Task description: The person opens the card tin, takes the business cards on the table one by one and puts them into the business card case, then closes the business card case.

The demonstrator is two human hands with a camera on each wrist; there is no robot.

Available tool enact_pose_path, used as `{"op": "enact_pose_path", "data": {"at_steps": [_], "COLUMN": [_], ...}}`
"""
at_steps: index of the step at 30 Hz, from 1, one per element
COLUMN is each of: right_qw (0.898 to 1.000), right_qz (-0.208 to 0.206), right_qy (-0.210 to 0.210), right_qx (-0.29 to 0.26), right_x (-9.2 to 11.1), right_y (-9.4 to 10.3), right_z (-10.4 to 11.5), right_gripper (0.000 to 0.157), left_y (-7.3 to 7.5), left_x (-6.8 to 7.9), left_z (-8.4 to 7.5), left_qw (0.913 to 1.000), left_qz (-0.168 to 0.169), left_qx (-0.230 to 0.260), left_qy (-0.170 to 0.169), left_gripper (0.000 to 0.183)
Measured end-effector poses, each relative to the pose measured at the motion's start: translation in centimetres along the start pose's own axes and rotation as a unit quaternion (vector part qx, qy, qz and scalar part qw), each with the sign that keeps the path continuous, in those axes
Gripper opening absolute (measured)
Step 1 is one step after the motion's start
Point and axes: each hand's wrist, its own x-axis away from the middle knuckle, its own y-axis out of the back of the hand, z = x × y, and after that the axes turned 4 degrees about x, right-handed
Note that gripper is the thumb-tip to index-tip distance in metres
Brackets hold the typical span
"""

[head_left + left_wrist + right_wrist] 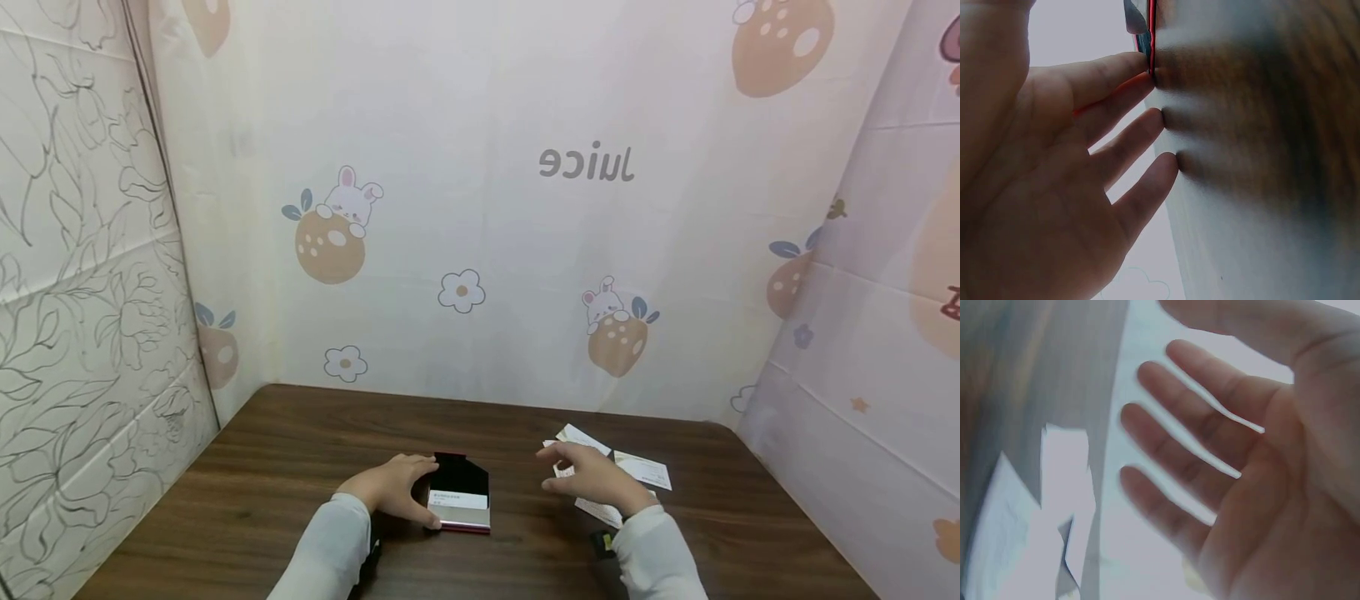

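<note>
Across the wood-grain table (pixel 255 492) in the head view, the left hand (pixel 390 486) touches an open business card case (pixel 468 481) at its left side; the right hand (pixel 596 477) hangs over scattered business cards (pixel 645 470). Left wrist: loosely extended fingers (pixel 1132 144) meet the case's edge and tabletop. Right wrist: spread fingers (pixel 1166 447) hold nothing.

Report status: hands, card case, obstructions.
Left hand touching card case. Right hand empty, above loose cards. Case open, white card inside. Nothing visibly blocking it.
</note>
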Motion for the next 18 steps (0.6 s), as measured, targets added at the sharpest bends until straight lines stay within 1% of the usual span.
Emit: {"op": "enact_pose_path", "data": {"at_steps": [4,6,11,16,18], "right_qw": [0.999,0.997,0.989,0.982,0.979], "right_qz": [-0.007,-0.011,-0.016,-0.018,-0.010], "right_qy": [-0.036,-0.068,-0.144,-0.181,-0.193], "right_qx": [0.025,0.039,0.037,0.050,0.062], "right_x": [1.2,1.6,2.6,3.2,3.4], "right_y": [1.3,1.7,2.7,3.2,3.3], "right_z": [-1.0,-1.4,-2.0,-2.5,-2.8], "right_gripper": [0.043,0.042,0.042,0.044,0.045], "left_y": [0.0,-0.1,-0.1,-0.1,-0.1], "left_x": [-0.1,-0.1,-0.2,-0.1,-0.1], "left_z": [0.2,0.2,0.3,0.2,0.1], "left_qw": [1.0000,1.0000,1.0000,1.0000,1.0000], "left_qz": [0.002,0.002,0.003,0.003,0.002], "left_qx": [0.000,0.000,-0.002,-0.003,-0.004], "left_qy": [0.001,0.001,-0.002,-0.005,-0.005], "left_gripper": [0.091,0.091,0.091,0.091,0.091]}}
